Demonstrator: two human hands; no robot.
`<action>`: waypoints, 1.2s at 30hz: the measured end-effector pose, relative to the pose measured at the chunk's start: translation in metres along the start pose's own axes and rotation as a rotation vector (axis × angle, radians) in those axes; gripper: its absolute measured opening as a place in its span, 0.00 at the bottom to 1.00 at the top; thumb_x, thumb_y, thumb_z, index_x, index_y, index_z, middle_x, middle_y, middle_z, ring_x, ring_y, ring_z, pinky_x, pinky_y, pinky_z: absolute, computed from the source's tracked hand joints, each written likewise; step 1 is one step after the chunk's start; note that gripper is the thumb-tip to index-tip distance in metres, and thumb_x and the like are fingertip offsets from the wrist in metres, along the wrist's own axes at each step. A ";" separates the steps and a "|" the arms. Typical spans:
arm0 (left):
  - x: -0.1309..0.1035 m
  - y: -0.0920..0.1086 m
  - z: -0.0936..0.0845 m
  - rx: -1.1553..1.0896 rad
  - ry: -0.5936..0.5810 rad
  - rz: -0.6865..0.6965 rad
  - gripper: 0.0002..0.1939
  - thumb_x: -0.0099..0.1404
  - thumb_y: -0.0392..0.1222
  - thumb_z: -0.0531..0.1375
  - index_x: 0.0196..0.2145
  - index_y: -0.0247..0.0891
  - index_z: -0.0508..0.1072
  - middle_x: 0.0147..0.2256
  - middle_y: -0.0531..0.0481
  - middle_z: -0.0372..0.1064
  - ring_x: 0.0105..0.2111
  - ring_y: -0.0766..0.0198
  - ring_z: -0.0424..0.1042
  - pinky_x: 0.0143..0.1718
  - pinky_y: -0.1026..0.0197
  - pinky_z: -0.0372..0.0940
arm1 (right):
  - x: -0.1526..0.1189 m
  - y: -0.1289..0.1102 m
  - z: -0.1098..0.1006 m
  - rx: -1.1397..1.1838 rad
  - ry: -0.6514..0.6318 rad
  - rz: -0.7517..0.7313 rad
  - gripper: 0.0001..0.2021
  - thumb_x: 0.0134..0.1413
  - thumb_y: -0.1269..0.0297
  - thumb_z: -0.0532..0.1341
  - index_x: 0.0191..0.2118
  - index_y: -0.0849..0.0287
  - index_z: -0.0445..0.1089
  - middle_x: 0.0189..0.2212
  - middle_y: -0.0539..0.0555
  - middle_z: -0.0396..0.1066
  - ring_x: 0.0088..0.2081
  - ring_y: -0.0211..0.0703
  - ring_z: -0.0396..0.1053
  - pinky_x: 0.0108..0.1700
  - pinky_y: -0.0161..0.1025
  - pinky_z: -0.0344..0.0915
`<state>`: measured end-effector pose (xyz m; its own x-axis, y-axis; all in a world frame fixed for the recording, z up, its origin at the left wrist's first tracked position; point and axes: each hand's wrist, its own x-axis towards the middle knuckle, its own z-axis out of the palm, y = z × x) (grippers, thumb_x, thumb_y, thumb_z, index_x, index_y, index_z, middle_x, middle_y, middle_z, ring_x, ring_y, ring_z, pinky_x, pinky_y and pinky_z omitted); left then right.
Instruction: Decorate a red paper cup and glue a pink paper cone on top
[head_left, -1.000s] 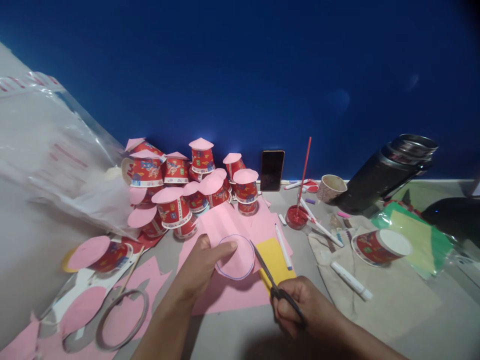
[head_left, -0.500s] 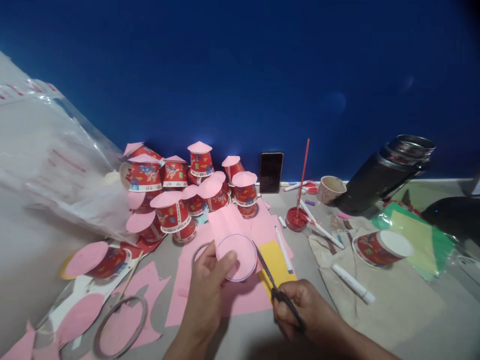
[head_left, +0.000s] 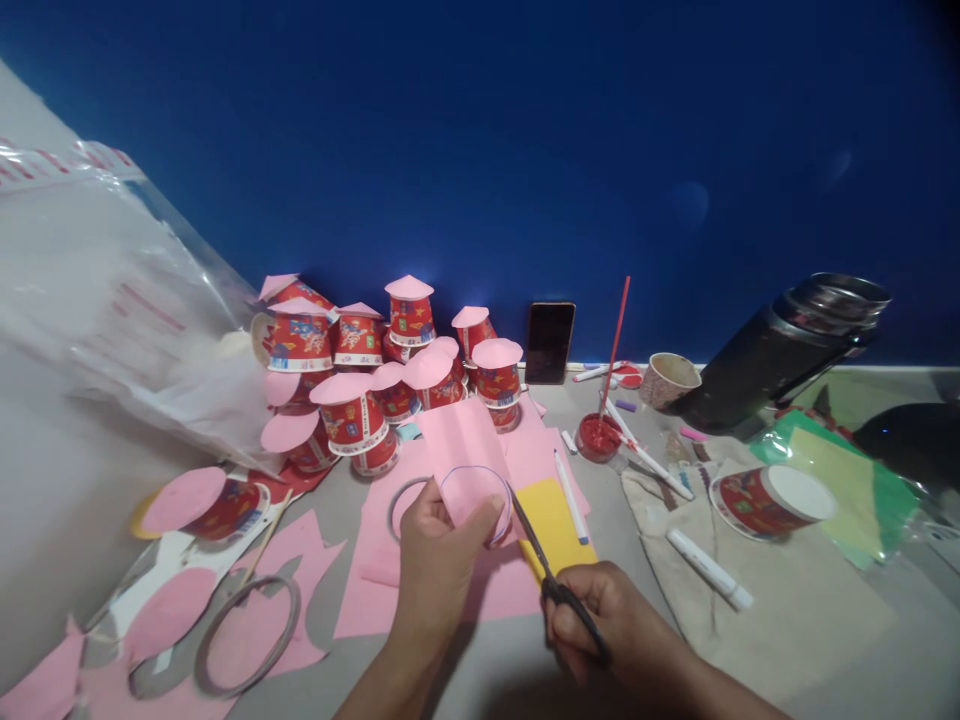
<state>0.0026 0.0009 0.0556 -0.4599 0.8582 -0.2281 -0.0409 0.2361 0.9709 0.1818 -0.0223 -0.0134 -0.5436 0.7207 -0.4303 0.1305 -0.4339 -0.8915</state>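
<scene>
My left hand (head_left: 442,560) pinches a pink sheet of paper (head_left: 466,440) with a blue circle outline drawn on it; the thumb lies over the circle. In my right hand (head_left: 604,612) is a pair of dark scissors (head_left: 534,540), its fingers wrapped round the handles. The blades look closed and point up and away, their tip beside the right edge of the paper. Beneath lie more pink sheets (head_left: 375,600), a yellow sheet (head_left: 551,495) and a white-and-blue marker (head_left: 572,500). A grey ring (head_left: 397,500) shows partly behind my left hand.
Several red paper cups with pink paper cones (head_left: 352,415) stand at the back left, beside a clear plastic bag (head_left: 165,320). A phone (head_left: 550,343) leans on the blue wall. A red paint pot (head_left: 598,440), black flask (head_left: 780,350) and tipped cup (head_left: 765,497) are on the right.
The pink paper has tilted and turned in my left hand, with the thumb shifted to the right over the circle. The scissors stay nearly in place. The whole view has shifted slightly.
</scene>
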 end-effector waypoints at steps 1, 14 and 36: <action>0.000 0.000 0.000 0.005 -0.002 0.009 0.11 0.48 0.42 0.71 0.27 0.37 0.75 0.22 0.53 0.73 0.23 0.63 0.70 0.25 0.61 0.66 | 0.000 0.000 0.000 0.006 0.003 -0.002 0.19 0.47 0.48 0.64 0.19 0.56 0.62 0.12 0.46 0.61 0.17 0.32 0.51 0.23 0.34 0.45; 0.004 -0.009 0.002 -0.100 -0.072 -0.066 0.16 0.48 0.44 0.72 0.31 0.34 0.75 0.25 0.50 0.76 0.25 0.61 0.72 0.27 0.59 0.70 | 0.001 0.001 -0.001 0.029 -0.028 -0.020 0.19 0.48 0.48 0.62 0.19 0.55 0.61 0.12 0.46 0.60 0.17 0.32 0.51 0.23 0.35 0.45; 0.005 0.008 -0.009 0.069 -0.122 0.034 0.10 0.47 0.39 0.70 0.27 0.38 0.74 0.22 0.56 0.73 0.23 0.65 0.70 0.24 0.65 0.64 | 0.000 0.005 -0.005 0.007 -0.034 -0.046 0.25 0.50 0.41 0.64 0.17 0.56 0.61 0.13 0.47 0.60 0.19 0.33 0.52 0.24 0.35 0.46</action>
<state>-0.0076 0.0029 0.0624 -0.3483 0.9144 -0.2063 0.0357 0.2329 0.9718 0.1865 -0.0221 -0.0185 -0.5771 0.7208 -0.3840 0.0989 -0.4051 -0.9089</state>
